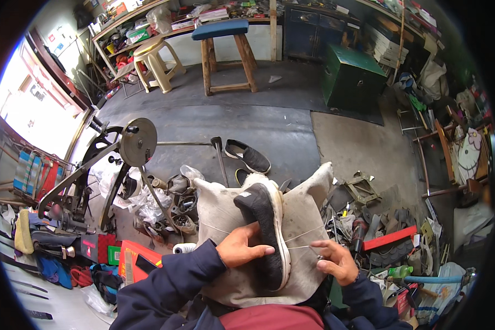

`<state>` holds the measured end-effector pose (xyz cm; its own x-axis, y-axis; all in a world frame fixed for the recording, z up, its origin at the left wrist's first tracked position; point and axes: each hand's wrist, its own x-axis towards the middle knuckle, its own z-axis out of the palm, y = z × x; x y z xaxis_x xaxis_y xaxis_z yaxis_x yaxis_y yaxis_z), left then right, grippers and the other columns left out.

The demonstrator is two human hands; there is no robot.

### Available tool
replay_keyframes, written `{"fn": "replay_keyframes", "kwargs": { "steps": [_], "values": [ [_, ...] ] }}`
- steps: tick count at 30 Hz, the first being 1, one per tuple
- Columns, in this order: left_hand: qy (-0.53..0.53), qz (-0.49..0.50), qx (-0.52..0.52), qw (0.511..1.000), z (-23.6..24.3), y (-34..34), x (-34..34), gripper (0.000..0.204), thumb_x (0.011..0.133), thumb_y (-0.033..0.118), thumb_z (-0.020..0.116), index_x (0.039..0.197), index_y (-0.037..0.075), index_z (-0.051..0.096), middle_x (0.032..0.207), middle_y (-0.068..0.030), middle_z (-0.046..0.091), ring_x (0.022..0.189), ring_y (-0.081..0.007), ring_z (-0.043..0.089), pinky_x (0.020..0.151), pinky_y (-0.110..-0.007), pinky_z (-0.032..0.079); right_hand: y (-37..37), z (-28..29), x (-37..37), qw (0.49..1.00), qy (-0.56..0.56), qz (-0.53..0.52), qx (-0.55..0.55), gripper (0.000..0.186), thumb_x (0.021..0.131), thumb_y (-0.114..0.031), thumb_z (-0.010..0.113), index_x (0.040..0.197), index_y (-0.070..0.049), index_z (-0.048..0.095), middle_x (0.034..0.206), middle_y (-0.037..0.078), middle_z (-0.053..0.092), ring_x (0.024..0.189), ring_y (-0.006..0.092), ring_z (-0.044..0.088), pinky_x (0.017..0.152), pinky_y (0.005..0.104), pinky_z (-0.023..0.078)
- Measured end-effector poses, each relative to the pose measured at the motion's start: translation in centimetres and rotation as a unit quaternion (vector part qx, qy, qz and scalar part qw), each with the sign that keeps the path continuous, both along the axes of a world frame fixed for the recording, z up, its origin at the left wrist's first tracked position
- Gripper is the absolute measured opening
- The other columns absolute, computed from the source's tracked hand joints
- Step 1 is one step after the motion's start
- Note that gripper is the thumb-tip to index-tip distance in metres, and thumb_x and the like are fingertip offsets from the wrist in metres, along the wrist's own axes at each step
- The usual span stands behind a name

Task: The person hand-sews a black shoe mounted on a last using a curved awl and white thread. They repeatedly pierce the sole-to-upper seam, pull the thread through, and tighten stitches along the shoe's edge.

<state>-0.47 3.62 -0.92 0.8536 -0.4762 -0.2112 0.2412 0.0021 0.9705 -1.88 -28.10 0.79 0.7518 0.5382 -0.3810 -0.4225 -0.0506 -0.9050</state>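
Note:
My left hand [242, 247] is closed on a black shoe [264, 228] with a white sole, its thumb on the upper and fingers inside. The shoe stands lengthwise over a stained beige cloth [217, 209] on my lap. Light thread [297, 247] runs from the sole to my right hand [338, 264], whose curled fingers grip it; a small metal piece shows by the thumb. A second black shoe [250, 157] lies on the floor beyond the cloth. A white spool [184, 248] is left of my hand.
A black hand-cranked machine [137, 140] stands at left among bags and scraps. A red box [135, 253], phone [146, 265] and tools lie low left. Beyond are a plastic stool [159, 58], blue-topped stool [220, 30] and green chest [352, 77]; clutter fills the right.

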Motion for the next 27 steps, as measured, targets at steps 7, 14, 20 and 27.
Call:
{"fn": "replay_keyframes", "kwargs": {
  "steps": [7,14,20,27],
  "values": [
    [-0.054,-0.085,0.17,0.98,0.7,-0.5,0.6,0.06,0.091,0.032,0.078,0.131,-0.005,0.054,0.115,-0.0199,0.069,0.109,-0.0262,0.065,0.096,-0.039,0.052,6.4,0.3,0.6,0.973,0.143,0.024,0.178,0.046,0.097,-0.02,0.064,0.135,0.001,0.053,0.068,-0.003,0.046,0.056,0.0046,0.037,0.05,0.0214,0.03],
    [0.039,-0.085,0.274,0.957,0.8,-1.9,1.2,0.046,0.092,0.046,0.073,0.097,-0.001,0.073,0.09,-0.0183,0.074,0.086,-0.0304,0.071,0.08,-0.04,0.054,2.1,-0.8,-1.9,0.993,0.009,-0.112,0.029,0.023,0.095,-0.019,0.067,0.08,-0.004,0.06,0.065,-0.004,0.055,0.051,0.0054,0.043,0.05,0.0219,0.031],
    [0.049,-0.045,0.222,0.973,0.0,-3.1,1.8,0.041,0.091,0.038,0.075,0.102,-0.001,0.072,0.092,-0.0179,0.074,0.088,-0.0301,0.071,0.083,-0.041,0.054,3.3,-3.0,-4.6,0.952,-0.266,-0.083,-0.13,0.036,0.099,-0.027,0.068,0.076,-0.002,0.056,0.064,0.015,0.055,0.053,0.0292,0.053,0.052,0.037,0.041],
    [0.068,-0.015,0.221,0.973,0.0,-3.3,1.7,0.038,0.092,0.034,0.073,0.102,-0.002,0.073,0.093,-0.0191,0.074,0.086,-0.0282,0.071,0.081,-0.039,0.055,3.5,-4.8,-4.8,0.956,-0.239,-0.163,-0.042,0.042,0.104,-0.027,0.06,0.073,-0.001,0.048,0.06,0.01,0.043,0.048,0.025,0.043,0.05,0.0362,0.035]
  ]
}}
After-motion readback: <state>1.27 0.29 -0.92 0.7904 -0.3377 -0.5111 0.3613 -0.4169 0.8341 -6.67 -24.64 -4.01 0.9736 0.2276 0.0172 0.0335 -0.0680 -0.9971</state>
